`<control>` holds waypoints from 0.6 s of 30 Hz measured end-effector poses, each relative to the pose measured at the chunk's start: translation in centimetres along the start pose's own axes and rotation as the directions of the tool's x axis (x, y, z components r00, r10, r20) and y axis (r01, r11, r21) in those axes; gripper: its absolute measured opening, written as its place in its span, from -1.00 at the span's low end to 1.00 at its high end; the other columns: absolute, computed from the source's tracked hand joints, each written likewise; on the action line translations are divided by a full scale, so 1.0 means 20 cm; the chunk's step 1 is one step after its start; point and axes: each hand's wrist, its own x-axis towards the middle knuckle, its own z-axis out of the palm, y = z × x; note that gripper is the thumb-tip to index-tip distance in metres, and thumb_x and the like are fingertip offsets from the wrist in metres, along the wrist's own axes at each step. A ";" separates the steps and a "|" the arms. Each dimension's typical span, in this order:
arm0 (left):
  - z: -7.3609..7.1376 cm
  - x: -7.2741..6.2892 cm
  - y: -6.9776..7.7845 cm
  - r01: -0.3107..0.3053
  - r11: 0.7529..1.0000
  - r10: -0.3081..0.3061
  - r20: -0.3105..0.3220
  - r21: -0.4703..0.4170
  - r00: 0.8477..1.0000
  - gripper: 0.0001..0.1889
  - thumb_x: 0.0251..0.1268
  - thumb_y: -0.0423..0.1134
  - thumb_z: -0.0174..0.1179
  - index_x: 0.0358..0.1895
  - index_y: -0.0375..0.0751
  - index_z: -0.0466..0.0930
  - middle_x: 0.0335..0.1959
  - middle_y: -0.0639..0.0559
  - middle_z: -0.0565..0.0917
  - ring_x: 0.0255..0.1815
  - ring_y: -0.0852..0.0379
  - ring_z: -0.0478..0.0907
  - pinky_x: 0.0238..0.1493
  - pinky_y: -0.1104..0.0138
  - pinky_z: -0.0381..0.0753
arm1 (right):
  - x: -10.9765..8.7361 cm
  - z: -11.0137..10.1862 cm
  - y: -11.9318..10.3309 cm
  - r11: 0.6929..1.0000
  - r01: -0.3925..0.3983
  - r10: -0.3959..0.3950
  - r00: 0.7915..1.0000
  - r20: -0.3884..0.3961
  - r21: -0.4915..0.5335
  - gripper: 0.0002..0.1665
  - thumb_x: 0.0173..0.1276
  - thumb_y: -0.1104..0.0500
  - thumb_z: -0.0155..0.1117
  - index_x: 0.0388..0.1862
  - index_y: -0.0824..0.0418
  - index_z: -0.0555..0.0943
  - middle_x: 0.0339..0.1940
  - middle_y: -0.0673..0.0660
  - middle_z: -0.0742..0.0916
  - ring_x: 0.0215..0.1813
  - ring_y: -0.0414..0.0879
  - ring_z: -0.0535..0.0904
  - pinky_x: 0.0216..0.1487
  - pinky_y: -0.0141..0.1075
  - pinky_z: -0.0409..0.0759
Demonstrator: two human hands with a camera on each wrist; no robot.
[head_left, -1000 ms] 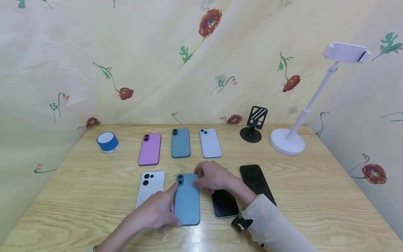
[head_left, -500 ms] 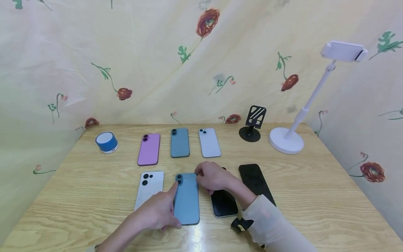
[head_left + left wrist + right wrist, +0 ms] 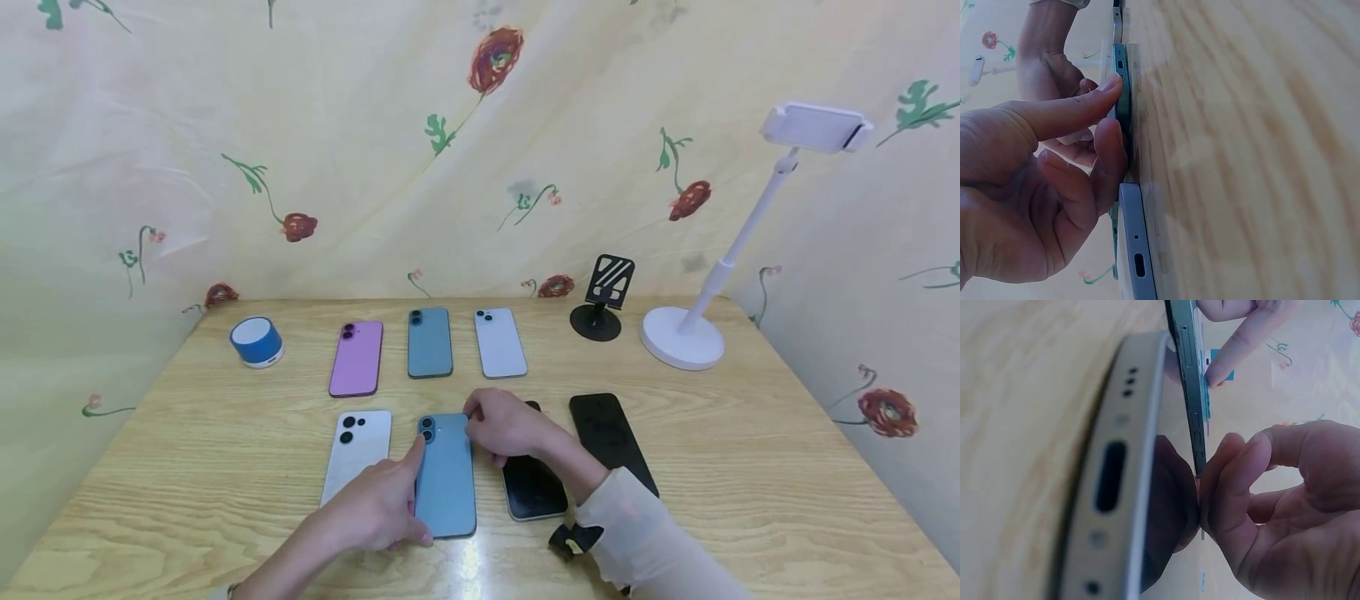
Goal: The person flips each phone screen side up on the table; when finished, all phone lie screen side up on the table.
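A blue phone [image 3: 446, 483] lies back up at the front middle of the table, its two camera lenses at the top left. My left hand [image 3: 378, 504] holds its left side, with the thumb at the bottom edge and the index finger by the lenses. In the left wrist view, that thumb [image 3: 1075, 112] meets the end with the charging port. At the phone's top right corner, my right hand [image 3: 506, 423] pinches the edge with curled fingers. The right wrist view has these fingertips [image 3: 1229, 456] by the corner; the exact contact is partly hidden.
A white phone [image 3: 358, 454] lies left of the blue one; black-screened phones [image 3: 534, 492] [image 3: 613, 442] lie right, one partly under my right forearm. Behind are pink [image 3: 356, 358], blue [image 3: 430, 343] and pale [image 3: 501, 343] phones, a blue speaker [image 3: 257, 340], and black [image 3: 600, 312] and white [image 3: 684, 337] stands.
My right thumb has drawn back from the blue phone's upper surface to its right edge. My left hand and the phone stay almost where they were. The head view shifts slightly.
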 end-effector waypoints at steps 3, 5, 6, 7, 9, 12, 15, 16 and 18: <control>0.00 0.00 0.00 -0.005 1.000 0.005 0.001 -0.002 1.000 0.29 0.04 -0.29 0.65 0.70 -0.44 -0.16 -0.59 -0.01 0.61 -0.73 0.08 0.53 -0.55 0.36 0.41 | 0.00 0.00 0.01 1.000 -0.003 0.003 1.000 0.010 0.020 -0.67 0.56 0.32 0.13 0.23 0.34 0.55 -0.52 0.14 0.67 -0.62 -0.11 0.62 -0.53 -0.27 0.67; 0.00 0.00 0.00 -0.006 1.000 0.006 0.002 -0.002 1.000 0.29 0.04 -0.29 0.65 0.70 -0.43 -0.16 -0.58 0.00 0.60 -0.73 0.08 0.54 -0.56 0.35 0.41 | -0.01 -0.01 0.01 0.999 -0.004 0.003 1.000 0.024 0.041 -0.67 0.56 0.30 0.13 0.24 0.33 0.54 -0.47 0.15 0.69 -0.62 -0.10 0.63 -0.54 -0.27 0.67; 0.00 0.00 0.00 -0.006 1.000 0.006 0.004 -0.003 1.000 0.30 0.04 -0.29 0.65 0.70 -0.43 -0.16 -0.58 0.00 0.61 -0.72 0.08 0.54 -0.56 0.35 0.41 | -0.01 -0.02 0.02 0.999 -0.004 0.002 0.999 0.032 0.054 -0.66 0.56 0.30 0.12 0.24 0.33 0.53 -0.45 0.15 0.69 -0.63 -0.11 0.63 -0.54 -0.28 0.67; 0.00 0.00 0.00 -0.008 1.000 0.008 0.006 -0.005 1.000 0.30 0.04 -0.29 0.65 0.70 -0.43 -0.16 -0.58 0.00 0.61 -0.72 0.07 0.54 -0.56 0.35 0.41 | -0.01 -0.02 0.02 0.997 -0.003 0.000 0.999 0.041 0.072 -0.66 0.55 0.30 0.12 0.24 0.34 0.52 -0.43 0.16 0.70 -0.63 -0.11 0.63 -0.55 -0.28 0.67; 0.00 0.00 0.00 -0.011 1.000 0.012 0.012 -0.006 1.000 0.30 0.03 -0.28 0.66 0.70 -0.44 -0.17 -0.58 0.01 0.61 -0.71 0.07 0.54 -0.56 0.34 0.42 | -0.01 -0.04 0.03 0.994 -0.001 -0.006 0.998 0.061 0.110 -0.66 0.55 0.30 0.11 0.25 0.34 0.51 -0.40 0.17 0.70 -0.64 -0.12 0.63 -0.55 -0.30 0.67; -0.01 0.00 0.00 -0.017 1.000 0.017 0.021 -0.005 1.000 0.32 0.03 -0.26 0.66 0.70 -0.44 -0.18 -0.59 0.02 0.62 -0.70 0.07 0.55 -0.57 0.34 0.45 | -0.01 -0.05 0.05 0.984 0.002 -0.018 0.996 0.091 0.177 -0.63 0.54 0.31 0.11 0.27 0.34 0.48 -0.37 0.16 0.73 -0.64 -0.14 0.62 -0.57 -0.32 0.66; -0.01 0.00 -0.01 -0.020 1.000 0.020 0.029 -0.009 0.999 0.32 0.03 -0.26 0.65 0.70 -0.45 -0.20 -0.58 0.04 0.63 -0.69 0.07 0.55 -0.57 0.33 0.47 | -0.01 -0.06 0.07 0.972 0.002 -0.030 0.992 0.119 0.236 -0.59 0.53 0.32 0.12 0.31 0.33 0.45 -0.31 0.14 0.78 -0.63 -0.14 0.62 -0.57 -0.34 0.65; -0.01 0.00 -0.01 -0.022 1.000 0.022 0.032 -0.013 0.999 0.33 0.03 -0.26 0.65 0.70 -0.45 -0.20 -0.58 0.04 0.64 -0.69 0.07 0.56 -0.58 0.33 0.47 | -0.01 -0.06 0.07 0.968 0.003 -0.036 0.991 0.127 0.253 -0.58 0.53 0.32 0.12 0.32 0.33 0.44 -0.29 0.13 0.79 -0.63 -0.14 0.62 -0.57 -0.34 0.65; -0.02 0.00 -0.01 -0.027 0.999 0.028 0.038 -0.023 0.999 0.33 0.03 -0.26 0.65 0.70 -0.47 -0.21 -0.58 0.05 0.64 -0.69 0.08 0.56 -0.59 0.33 0.46 | -0.01 -0.07 0.08 0.960 0.014 -0.054 0.989 0.137 0.281 -0.57 0.52 0.33 0.13 0.33 0.34 0.43 -0.28 0.14 0.81 -0.63 -0.14 0.62 -0.56 -0.34 0.65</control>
